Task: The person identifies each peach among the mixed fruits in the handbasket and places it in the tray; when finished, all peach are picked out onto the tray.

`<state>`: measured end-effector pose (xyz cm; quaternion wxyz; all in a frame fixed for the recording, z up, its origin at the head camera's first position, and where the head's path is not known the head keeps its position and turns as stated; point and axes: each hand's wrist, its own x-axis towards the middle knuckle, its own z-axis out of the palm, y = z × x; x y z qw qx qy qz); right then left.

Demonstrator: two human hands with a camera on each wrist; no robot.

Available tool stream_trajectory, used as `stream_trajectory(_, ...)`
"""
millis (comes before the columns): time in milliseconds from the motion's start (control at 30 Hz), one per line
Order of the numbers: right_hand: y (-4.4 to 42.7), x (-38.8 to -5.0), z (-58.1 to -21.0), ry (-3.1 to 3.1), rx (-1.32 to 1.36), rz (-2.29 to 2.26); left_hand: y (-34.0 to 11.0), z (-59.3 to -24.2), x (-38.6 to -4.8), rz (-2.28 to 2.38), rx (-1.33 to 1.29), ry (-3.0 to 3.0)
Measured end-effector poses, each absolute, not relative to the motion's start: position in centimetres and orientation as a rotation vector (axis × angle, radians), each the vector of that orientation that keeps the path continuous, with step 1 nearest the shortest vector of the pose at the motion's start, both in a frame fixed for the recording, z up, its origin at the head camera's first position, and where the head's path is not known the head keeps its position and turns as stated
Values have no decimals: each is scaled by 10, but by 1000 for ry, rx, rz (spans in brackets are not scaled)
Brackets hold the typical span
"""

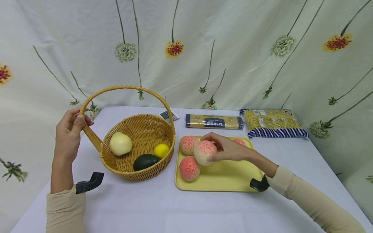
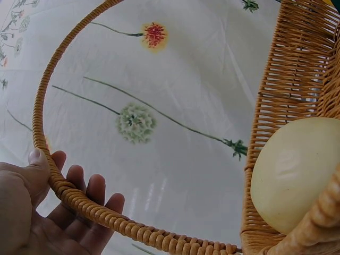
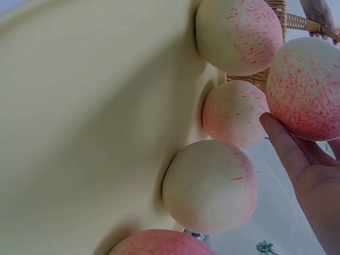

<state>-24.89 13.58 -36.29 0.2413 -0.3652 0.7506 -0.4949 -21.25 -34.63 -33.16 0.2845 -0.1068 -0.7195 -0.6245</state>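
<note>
On the left, my left hand [image 1: 70, 127] holds the tall handle of a wicker basket [image 1: 158, 121], thumb and fingers around it; the left wrist view shows the handle between thumb and fingers. Inside the basket lie a pale round fruit [image 1: 120, 144], a dark green, avocado-like fruit [image 1: 145, 162] and a yellow lemon-like fruit [image 1: 161, 150]. A pink-and-white peach [image 1: 205, 152] is gripped by my right hand [image 1: 228, 148] over the left part of a yellow tray [image 1: 227, 181]. Several more peaches [image 1: 189, 168] rest on this tray, some partly hidden behind the right hand.
Behind the tray lie a dark-and-gold pasta packet [image 1: 214, 121] and a bag of short pasta [image 1: 271, 121] with striped ends. A small dark-and-white packet [image 1: 169, 115] is partly hidden behind the basket. A flowered cloth [image 1: 186, 71] hangs along the white table's back.
</note>
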Motion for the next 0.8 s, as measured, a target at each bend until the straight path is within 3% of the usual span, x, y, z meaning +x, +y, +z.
stream_trajectory(800, 159, -258, -376, 2063, -1041, -1194, -347, -332, -212, -1661, -264, -1940)
